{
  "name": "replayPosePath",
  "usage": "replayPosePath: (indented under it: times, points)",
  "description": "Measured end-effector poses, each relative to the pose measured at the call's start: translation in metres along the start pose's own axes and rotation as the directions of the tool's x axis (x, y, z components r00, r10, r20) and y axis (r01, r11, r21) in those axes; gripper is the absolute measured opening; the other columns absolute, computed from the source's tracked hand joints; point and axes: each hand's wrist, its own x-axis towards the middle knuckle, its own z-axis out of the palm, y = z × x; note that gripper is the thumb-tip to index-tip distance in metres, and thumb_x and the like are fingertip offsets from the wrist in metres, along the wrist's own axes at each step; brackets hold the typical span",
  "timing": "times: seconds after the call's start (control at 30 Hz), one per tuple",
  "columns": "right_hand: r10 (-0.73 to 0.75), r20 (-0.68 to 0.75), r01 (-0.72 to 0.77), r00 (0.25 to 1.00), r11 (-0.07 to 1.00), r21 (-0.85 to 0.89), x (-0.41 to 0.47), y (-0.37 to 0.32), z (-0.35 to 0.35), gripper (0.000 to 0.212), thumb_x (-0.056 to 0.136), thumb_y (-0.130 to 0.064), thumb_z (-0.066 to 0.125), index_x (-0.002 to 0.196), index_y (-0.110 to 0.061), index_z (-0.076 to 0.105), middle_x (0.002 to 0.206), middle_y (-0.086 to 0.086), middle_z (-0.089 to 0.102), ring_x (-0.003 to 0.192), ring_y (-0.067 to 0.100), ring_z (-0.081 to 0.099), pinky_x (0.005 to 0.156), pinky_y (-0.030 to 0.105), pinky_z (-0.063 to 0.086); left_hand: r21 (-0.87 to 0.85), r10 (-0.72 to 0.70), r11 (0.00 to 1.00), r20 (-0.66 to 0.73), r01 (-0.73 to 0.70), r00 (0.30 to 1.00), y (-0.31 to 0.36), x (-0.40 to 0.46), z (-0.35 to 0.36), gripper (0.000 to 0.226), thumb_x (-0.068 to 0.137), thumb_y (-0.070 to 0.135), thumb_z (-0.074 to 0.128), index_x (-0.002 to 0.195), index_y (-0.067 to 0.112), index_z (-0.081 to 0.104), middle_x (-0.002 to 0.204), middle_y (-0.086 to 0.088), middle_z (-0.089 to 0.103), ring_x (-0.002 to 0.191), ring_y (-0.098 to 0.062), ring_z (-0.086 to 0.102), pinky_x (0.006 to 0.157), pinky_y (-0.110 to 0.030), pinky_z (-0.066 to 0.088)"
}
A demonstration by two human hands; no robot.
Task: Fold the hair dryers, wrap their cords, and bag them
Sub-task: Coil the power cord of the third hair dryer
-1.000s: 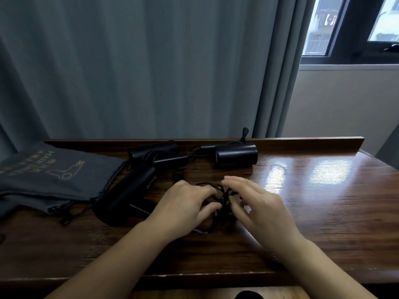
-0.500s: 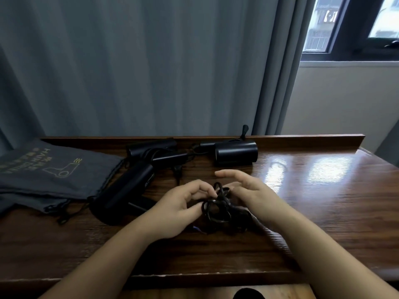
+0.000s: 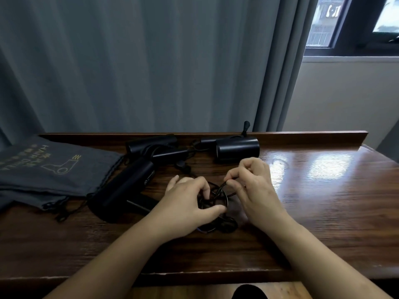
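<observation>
Looking down from the head camera, I am seeing both bare hands working over a tangle of black cord (image 3: 216, 196) that is lying on the wooden table (image 3: 313, 190), near its front edge and between the two wrists. The left hand (image 3: 185, 203) is curling over the left side of the loops, thumb stretched out under them and fingers bent down onto them, so it is gripping the bundle. The right hand (image 3: 254, 186) is pinching a strand of the same cord between thumb and forefinger, lifting it slightly above the coil, while its other fingers are tucked in. More loops are spilling out toward me below the left thumb. Just left of the hands, the nearest hair dryer (image 3: 125, 186) is lying on its side, its barrel angled toward the back left and its handle folded beneath. Behind it a second dryer (image 3: 151, 144) is resting by the raised back ledge, and a third dryer (image 3: 237, 149) is sitting behind the right hand, its barrel lying crosswise. A grey drawstring bag (image 3: 54, 167) printed with a dryer outline is lying flat at the far left, touching the nearest dryer's barrel. Grey curtains (image 3: 151, 61) are hanging behind the table.
</observation>
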Motion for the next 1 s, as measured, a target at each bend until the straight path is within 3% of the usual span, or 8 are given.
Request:
replayPosePath:
  times: [0.13,0.27,0.33,0.4,0.5,0.6,0.8,1.0]
  points:
    - [0.104,0.089,-0.12,0.991,0.973,0.195,-0.003,-0.008,-0.004,0.012,0.096,-0.024,0.061,0.093,-0.035,0.059,0.095,-0.017,0.058,0.093,0.008,0.058,0.076,0.015,0.043,-0.062,-0.057,0.997,-0.069,0.053,0.996,0.004,-0.005,-0.008,0.016,0.091,0.031,0.063,0.103,0.04,0.057,0.105,0.018,0.054,0.105,-0.004,0.052,0.096,-0.028,0.048]
    - [0.118,-0.007,-0.112,0.993,0.958,0.263,-0.001,-0.012,-0.015,0.018,0.088,-0.02,0.075,0.098,-0.032,0.065,0.094,-0.015,0.06,0.084,0.006,0.059,0.072,0.012,0.045,-0.05,-0.106,0.993,-0.053,0.103,0.993,-0.002,-0.009,-0.015,0.022,0.091,0.025,0.061,0.103,0.044,0.06,0.11,0.017,0.056,0.099,0.002,0.054,0.084,-0.021,0.049]
    - [-0.014,0.02,0.012,1.0,0.994,0.11,0.001,-0.009,-0.021,0.009,0.091,-0.031,0.07,0.1,-0.028,0.069,0.096,-0.018,0.06,0.082,0.0,0.058,0.071,0.009,0.043,-0.055,-0.119,0.992,-0.009,0.118,0.993,-0.005,-0.013,-0.016,0.021,0.091,0.026,0.061,0.1,0.044,0.059,0.11,0.017,0.052,0.093,0.0,0.055,0.073,-0.017,0.045]
    - [-0.152,0.102,0.163,0.983,0.981,-0.104,0.005,-0.007,-0.031,0.029,0.092,-0.051,0.061,0.1,-0.025,0.071,0.094,-0.017,0.06,0.073,-0.001,0.056,0.066,0.014,0.045,-0.04,-0.118,0.992,0.03,0.119,0.993,-0.005,-0.016,-0.018,0.017,0.091,0.027,0.06,0.097,0.043,0.058,0.108,0.016,0.048,0.088,-0.001,0.053,0.067,-0.016,0.039]
    - [-0.175,0.21,0.223,0.962,0.946,-0.236,0.013,-0.004,-0.045,0.047,0.085,-0.069,0.05,0.096,-0.027,0.069,0.08,-0.025,0.055,0.063,-0.001,0.048,0.058,0.015,0.037,-0.02,-0.079,0.997,0.019,0.079,0.997,-0.004,-0.018,-0.021,0.012,0.092,0.027,0.055,0.093,0.038,0.06,0.1,0.015,0.052,0.089,0.001,0.049,0.07,-0.017,0.037]
    - [-0.08,0.255,0.121,0.964,0.981,-0.151,0.014,0.003,-0.053,0.044,0.084,-0.073,0.047,0.095,-0.036,0.068,0.076,-0.028,0.055,0.072,-0.004,0.055,0.061,0.015,0.037,-0.074,-0.1,0.992,0.006,0.1,0.995,-0.003,-0.018,-0.023,0.013,0.093,0.028,0.055,0.097,0.039,0.061,0.105,0.015,0.051,0.083,-0.001,0.051,0.068,-0.018,0.038]
    - [-0.093,0.033,0.091,0.995,0.994,0.058,0.015,-0.019,-0.055,0.008,0.092,-0.033,0.07,0.096,-0.029,0.075,0.087,-0.019,0.065,0.085,0.005,0.061,0.072,0.011,0.043,-0.167,-0.08,0.984,-0.073,0.067,0.994,-0.003,-0.014,-0.011,0.03,0.094,0.027,0.062,0.115,0.049,0.057,0.11,0.018,0.055,0.101,0.001,0.056,0.089,-0.019,0.048]
    - [-0.277,0.093,0.292,0.956,0.917,-0.273,0.026,-0.045,-0.048,0.02,0.09,-0.036,0.057,0.086,-0.024,0.072,0.081,-0.011,0.063,0.076,0.013,0.054,0.071,0.022,0.04,-0.114,-0.046,0.993,-0.154,0.029,0.987,0.004,-0.009,-0.009,0.046,0.093,0.027,0.066,0.136,0.037,0.056,0.107,0.021,0.06,0.102,0.002,0.056,0.097,-0.028,0.051]
